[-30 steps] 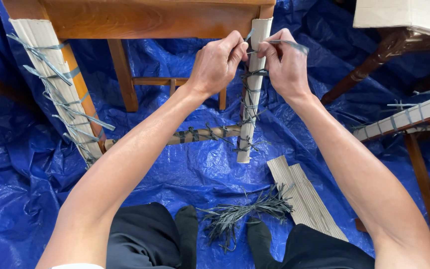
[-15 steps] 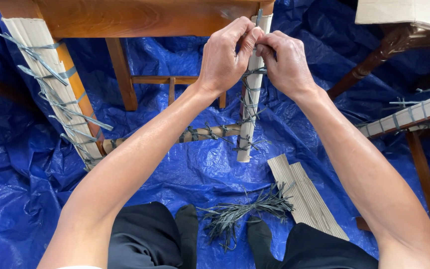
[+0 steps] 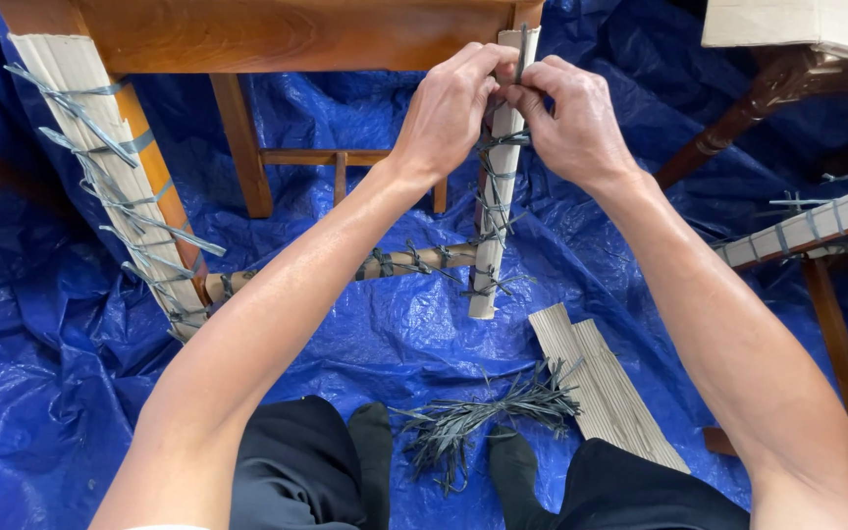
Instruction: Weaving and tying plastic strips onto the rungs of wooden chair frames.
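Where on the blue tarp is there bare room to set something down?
The blue plastic tarp lies bare at lower left, below the cardboard-wrapped wooden leg. Another bare patch sits between the tied crossbar and the bundle of grey straps. Crowded: around both hands and the loose corrugated cardboard strips.

Ties between feet (cardboard right)

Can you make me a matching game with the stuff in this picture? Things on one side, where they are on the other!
Things:
1. hands
2. tie bundle
3. loose cardboard
4. tarp

Places:
A. spread over the floor
B. between the feet
C. at the top of the wrapped leg
D. flat on the floor, right of the wrapped leg

Pairs: 1-C (left hand, right hand), 2-B, 3-D, 4-A
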